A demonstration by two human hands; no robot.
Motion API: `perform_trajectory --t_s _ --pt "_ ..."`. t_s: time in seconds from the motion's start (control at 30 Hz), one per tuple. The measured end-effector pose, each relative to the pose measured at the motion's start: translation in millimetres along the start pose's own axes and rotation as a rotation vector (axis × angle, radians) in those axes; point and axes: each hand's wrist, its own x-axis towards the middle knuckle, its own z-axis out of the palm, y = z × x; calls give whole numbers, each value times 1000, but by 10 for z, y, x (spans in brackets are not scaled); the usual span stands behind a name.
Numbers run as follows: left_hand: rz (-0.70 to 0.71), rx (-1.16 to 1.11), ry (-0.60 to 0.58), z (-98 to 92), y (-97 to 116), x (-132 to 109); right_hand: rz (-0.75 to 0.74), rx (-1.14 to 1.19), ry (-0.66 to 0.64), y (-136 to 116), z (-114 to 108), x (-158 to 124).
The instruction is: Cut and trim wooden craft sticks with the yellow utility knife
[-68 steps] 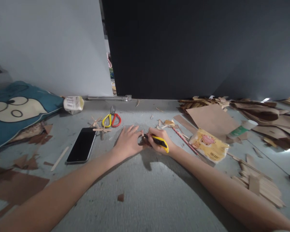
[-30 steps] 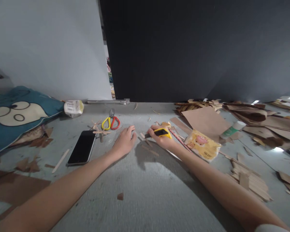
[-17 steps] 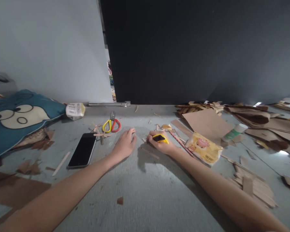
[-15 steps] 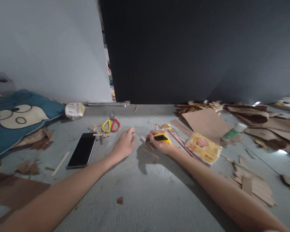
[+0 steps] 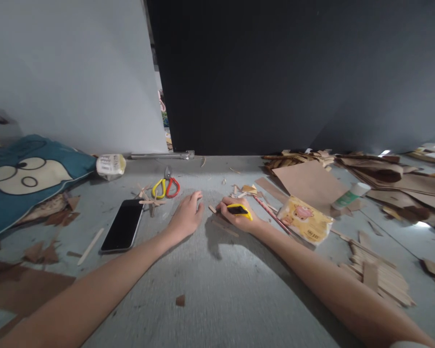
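Note:
My right hand (image 5: pixel 239 217) is closed around a yellow and black utility knife (image 5: pixel 239 209), its tip pointing left toward a small wooden stick piece (image 5: pixel 212 209) on the grey surface. Another thin stick (image 5: pixel 225 228) lies just in front of that hand. My left hand (image 5: pixel 186 215) rests palm down on the surface a little to the left, fingers loosely curled, holding nothing that I can see. A narrow gap separates the two hands.
A black phone (image 5: pixel 123 224) lies left of my left hand, with yellow and red scissors (image 5: pixel 166 187) beyond it. A yellow tissue packet (image 5: pixel 305 220), a pencil (image 5: pixel 271 214), a glue bottle (image 5: pixel 350 195), cardboard sheets (image 5: pixel 311 181) and stacked sticks (image 5: pixel 380 275) lie right. A blue cushion (image 5: pixel 25 176) sits far left.
My left hand has lifted off the stick piece and drawn slightly left. My right hand with the knife has shifted a little away from me and to the right, then settled low on the surface.

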Motion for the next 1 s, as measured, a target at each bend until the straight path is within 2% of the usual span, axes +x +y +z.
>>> perform_trajectory --t_s 0.13,0.3,0.4,0.5,0.63,0.67,0.83,1.0 --pt "-9 11 15 17 3 -4 0 -7 105 -31 -16 -6" --pt "-3 14 -3 3 26 -21 32 53 -68 1 16 32" --pt "-5 12 -13 -8 33 -16 20 46 -70 8 24 31" --pt "-12 13 -4 0 27 -5 8 8 -13 -6 15 0" --pt "-16 11 8 30 5 -4 -7 -10 140 -24 7 -35" --pt "-9 11 14 37 -1 -7 -5 -1 137 -22 11 -36" --pt "16 17 30 43 -22 -21 55 43 -47 28 59 -15" --pt "94 39 1 -6 -13 -22 58 85 -23 80 86 -23"
